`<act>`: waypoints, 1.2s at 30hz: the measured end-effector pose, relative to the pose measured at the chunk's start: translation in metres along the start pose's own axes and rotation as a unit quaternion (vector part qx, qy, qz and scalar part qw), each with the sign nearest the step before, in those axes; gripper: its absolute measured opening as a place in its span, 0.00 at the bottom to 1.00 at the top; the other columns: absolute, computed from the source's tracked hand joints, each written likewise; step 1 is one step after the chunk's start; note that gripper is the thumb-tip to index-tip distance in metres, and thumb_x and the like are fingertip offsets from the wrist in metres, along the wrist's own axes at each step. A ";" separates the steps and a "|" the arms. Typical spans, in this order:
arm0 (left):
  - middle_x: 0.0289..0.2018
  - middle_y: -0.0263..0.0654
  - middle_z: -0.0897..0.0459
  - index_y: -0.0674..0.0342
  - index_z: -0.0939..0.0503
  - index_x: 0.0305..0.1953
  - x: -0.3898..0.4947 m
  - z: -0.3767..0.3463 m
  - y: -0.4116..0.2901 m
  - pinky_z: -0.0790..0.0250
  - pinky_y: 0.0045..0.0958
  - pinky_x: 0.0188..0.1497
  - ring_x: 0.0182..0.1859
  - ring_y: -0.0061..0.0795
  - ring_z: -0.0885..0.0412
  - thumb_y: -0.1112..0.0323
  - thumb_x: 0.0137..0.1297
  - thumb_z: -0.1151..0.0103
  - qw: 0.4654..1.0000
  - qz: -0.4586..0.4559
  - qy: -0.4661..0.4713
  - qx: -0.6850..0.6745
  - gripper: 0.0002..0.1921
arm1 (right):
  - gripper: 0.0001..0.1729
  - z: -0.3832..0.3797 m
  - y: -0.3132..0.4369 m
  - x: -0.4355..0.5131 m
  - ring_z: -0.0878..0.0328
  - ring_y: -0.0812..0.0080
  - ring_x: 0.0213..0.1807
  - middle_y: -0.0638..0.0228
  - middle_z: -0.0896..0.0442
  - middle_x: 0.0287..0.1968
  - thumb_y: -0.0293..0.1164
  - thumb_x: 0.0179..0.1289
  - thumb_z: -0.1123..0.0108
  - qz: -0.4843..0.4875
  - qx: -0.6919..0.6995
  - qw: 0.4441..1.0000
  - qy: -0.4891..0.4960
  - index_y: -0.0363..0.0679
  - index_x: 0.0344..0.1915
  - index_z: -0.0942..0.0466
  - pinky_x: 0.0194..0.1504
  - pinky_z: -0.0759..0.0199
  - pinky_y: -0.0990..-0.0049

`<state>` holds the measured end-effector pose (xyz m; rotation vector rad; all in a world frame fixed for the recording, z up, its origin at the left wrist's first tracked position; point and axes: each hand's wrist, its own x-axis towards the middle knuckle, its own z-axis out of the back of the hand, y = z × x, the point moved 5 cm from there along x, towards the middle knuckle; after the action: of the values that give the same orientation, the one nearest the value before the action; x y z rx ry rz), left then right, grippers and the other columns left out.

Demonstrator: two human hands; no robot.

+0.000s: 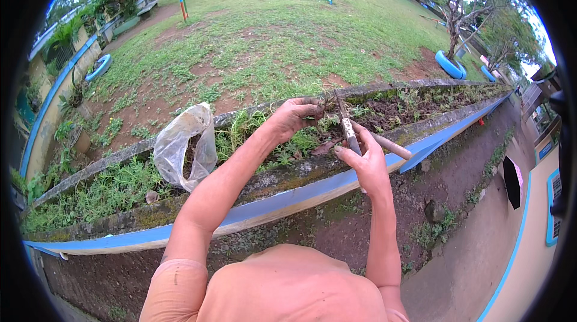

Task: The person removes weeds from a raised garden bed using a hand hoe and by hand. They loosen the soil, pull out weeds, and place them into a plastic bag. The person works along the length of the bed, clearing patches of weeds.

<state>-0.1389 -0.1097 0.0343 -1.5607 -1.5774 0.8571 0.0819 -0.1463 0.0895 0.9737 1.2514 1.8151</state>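
Soil and small plant roots (321, 112) are pinched in the fingertips of my left hand (295, 117), above a long raised planter of soil and low green plants. My right hand (367, 155) grips a knife-like tool (348, 130) with a worn, pale-marked lower part; its dark narrow end points up beside my left fingertips. A brown rod or wooden handle (391, 145) juts out to the right from behind the same hand; how it joins the tool is hidden. To the left of my left forearm, an open clear plastic bag (187, 148) with dark soil rests on the planter.
The planter's mossy concrete rim (270, 182), blue on its outer side, runs between me and the bed. Turned dark soil (387, 110) and small plants extend to the right. Beyond lies a grassy yard (270, 33) with a blue tyre (451, 66) around a tree. An umbrella (512, 182) stands on the right walkway.
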 end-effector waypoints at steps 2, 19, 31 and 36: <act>0.39 0.35 0.12 0.61 0.17 0.43 0.000 -0.002 0.001 0.22 0.34 0.48 0.41 0.26 0.15 0.72 0.66 0.34 1.000 0.004 0.004 -0.005 0.07 | 0.40 0.000 0.002 0.005 0.23 0.73 0.48 0.61 0.18 0.49 0.33 0.54 0.30 0.000 0.011 1.000 0.003 0.31 0.67 0.30 0.53 0.28 0.71; 0.39 0.36 0.14 0.64 0.18 0.48 0.001 0.024 -0.019 0.22 0.32 0.42 0.40 0.27 0.16 0.72 0.69 0.38 0.999 -0.001 -0.045 -0.023 0.09 | 0.20 0.027 -0.014 0.014 0.17 0.63 0.38 0.54 0.16 0.43 0.35 0.67 0.46 -0.082 0.352 0.929 0.077 0.34 0.54 0.27 0.44 0.20 0.64; 0.40 0.34 0.12 0.62 0.18 0.48 -0.006 0.011 -0.020 0.23 0.32 0.41 0.40 0.24 0.16 0.70 0.66 0.34 0.997 0.044 0.044 0.034 0.11 | 0.22 -0.032 -0.029 -0.002 0.18 0.54 0.52 0.49 0.18 0.51 0.38 0.73 0.49 -0.133 0.481 0.848 0.180 0.34 0.58 0.30 0.55 0.24 0.51; 0.40 0.32 0.12 0.63 0.16 0.48 -0.005 0.009 -0.017 0.24 0.29 0.40 0.39 0.21 0.17 0.68 0.63 0.32 0.993 0.020 0.070 0.095 0.13 | 0.13 -0.026 -0.032 0.010 0.16 0.61 0.42 0.55 0.17 0.43 0.33 0.73 0.48 -0.118 0.457 0.875 0.107 0.38 0.52 0.30 0.44 0.20 0.59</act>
<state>-0.1552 -0.1150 0.0448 -1.4859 -1.3295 0.8719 0.0586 -0.1392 0.0546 1.0248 2.3533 1.1128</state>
